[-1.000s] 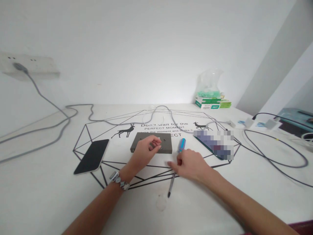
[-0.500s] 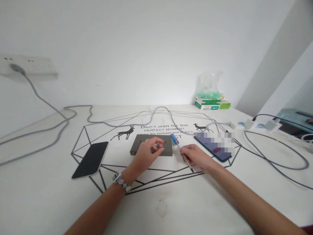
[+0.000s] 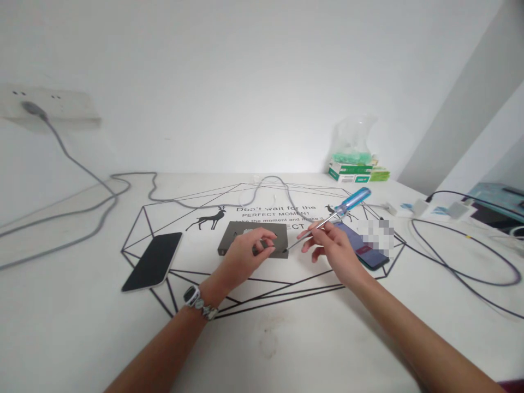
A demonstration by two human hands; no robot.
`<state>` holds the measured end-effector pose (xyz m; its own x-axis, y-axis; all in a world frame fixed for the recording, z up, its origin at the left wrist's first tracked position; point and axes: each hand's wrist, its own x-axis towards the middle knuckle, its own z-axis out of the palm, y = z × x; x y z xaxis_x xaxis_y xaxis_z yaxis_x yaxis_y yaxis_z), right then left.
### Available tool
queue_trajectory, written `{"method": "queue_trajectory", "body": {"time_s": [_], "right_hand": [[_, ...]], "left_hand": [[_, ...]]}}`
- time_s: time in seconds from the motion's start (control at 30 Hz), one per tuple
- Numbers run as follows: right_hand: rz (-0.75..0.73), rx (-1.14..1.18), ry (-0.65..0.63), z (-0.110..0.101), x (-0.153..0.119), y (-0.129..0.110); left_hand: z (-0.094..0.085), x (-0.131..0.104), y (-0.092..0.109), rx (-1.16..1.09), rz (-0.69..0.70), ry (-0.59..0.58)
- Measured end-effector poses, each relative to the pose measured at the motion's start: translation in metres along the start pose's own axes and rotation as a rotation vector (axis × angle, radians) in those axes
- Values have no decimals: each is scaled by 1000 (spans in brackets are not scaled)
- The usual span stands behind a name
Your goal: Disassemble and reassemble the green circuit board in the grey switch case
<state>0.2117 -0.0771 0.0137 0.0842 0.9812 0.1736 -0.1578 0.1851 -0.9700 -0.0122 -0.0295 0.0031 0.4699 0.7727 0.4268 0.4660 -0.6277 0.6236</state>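
A screwdriver (image 3: 352,201) with a clear blue handle is pinched by its metal shaft in my right hand (image 3: 336,249). The handle points up and to the right, while the dark tip slants down to the right front corner of a flat dark grey box (image 3: 230,231). My left hand (image 3: 246,252) lies over the front of that box, thumb and fingertips curled together. Whatever sits between those fingertips is too small to make out. Just beyond my right hand is a phone (image 3: 374,256) with a lit, partly blurred screen.
A dark-screened phone (image 3: 154,262) lies to the left on the white table (image 3: 262,360). A grey cable (image 3: 192,206) runs behind the box to a wall socket (image 3: 77,103). Small boxes (image 3: 350,173) with a plastic bag stand at the back right, near a power strip (image 3: 421,207) and black cable.
The screwdriver has swung round in my right hand: its handle rose to the right and its tip now points at the box. My left hand has stayed nearly still.
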Motion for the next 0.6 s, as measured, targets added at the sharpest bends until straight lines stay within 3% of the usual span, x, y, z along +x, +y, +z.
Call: {"method": "queue_trajectory", "body": {"time_s": [0.3, 0.6], "right_hand": [[-193, 113, 47, 21, -10, 15], [-220, 93, 25, 22, -11, 20]], "left_hand": [[-1, 1, 8, 40, -9, -46], [-2, 1, 9, 60, -14, -65]]}}
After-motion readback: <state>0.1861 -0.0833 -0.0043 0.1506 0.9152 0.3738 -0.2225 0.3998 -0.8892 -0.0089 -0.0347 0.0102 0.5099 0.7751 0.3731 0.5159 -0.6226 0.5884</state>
